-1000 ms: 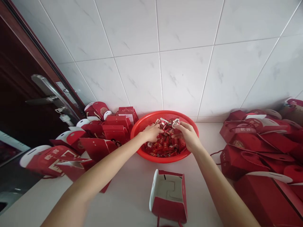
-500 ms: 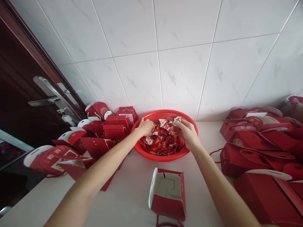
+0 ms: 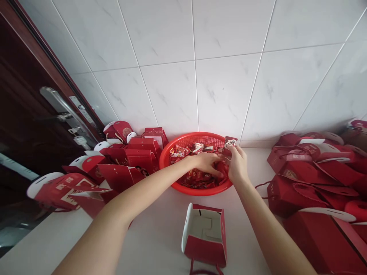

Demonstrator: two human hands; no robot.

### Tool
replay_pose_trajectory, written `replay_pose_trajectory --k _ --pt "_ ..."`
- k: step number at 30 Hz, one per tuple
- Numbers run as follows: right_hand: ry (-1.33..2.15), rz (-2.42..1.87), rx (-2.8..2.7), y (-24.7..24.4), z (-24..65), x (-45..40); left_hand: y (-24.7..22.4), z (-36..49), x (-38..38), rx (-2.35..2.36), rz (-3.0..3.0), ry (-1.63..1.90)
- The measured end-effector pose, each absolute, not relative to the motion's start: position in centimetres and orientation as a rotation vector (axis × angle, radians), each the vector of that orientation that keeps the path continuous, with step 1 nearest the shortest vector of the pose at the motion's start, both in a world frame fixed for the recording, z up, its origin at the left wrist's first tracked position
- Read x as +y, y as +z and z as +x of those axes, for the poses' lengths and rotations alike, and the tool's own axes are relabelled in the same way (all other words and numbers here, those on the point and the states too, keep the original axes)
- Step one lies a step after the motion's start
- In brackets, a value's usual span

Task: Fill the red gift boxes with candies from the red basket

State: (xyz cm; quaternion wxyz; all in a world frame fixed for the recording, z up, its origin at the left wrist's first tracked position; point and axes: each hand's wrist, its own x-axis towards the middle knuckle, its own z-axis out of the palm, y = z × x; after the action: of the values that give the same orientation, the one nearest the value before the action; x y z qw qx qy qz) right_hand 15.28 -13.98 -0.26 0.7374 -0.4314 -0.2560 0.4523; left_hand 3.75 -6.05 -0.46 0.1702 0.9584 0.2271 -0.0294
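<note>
A red plastic basket [image 3: 197, 191] of wrapped candies [image 3: 197, 177] stands against the tiled wall. My right hand [image 3: 237, 162], at the basket's right rim, is closed on a wrapped candy [image 3: 231, 142] with a white label, which sticks up above the fingers. Inside the basket my left hand [image 3: 208, 163] reaches across to the right side, thumb and fingers apart among the red wrappers. Its fingertips lie close to my right hand and are partly hidden. In front of the basket, an open red gift box [image 3: 203, 250] with a white inside and a cord handle sits on the white tabletop [image 3: 155, 236].
Several red gift boxes [image 3: 65, 191] crowd the left side, near a dark door [image 3: 25, 95] with a metal handle [image 3: 67, 110]. More red boxes [image 3: 304, 194] fill the right side. Behind the basket rises the tiled wall [image 3: 223, 91].
My left hand has moved right, from the basket's left side towards my right hand. My right hand, with the candy, has shifted slightly right to the rim. The open box has stayed put.
</note>
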Motion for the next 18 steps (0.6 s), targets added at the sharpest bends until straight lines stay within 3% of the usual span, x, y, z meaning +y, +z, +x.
replay_pose_trajectory --k 14,18 --pt "0.956 -0.939 -0.550 -0.1 15.0 -13.9 3.7 -3.7 -7.2 1.142 2.572 -0.493" --pt "0.938 -0.933 -0.553 -0.2 15.1 -13.8 4.3 -0.9 -7.6 1.152 2.679 -0.330"
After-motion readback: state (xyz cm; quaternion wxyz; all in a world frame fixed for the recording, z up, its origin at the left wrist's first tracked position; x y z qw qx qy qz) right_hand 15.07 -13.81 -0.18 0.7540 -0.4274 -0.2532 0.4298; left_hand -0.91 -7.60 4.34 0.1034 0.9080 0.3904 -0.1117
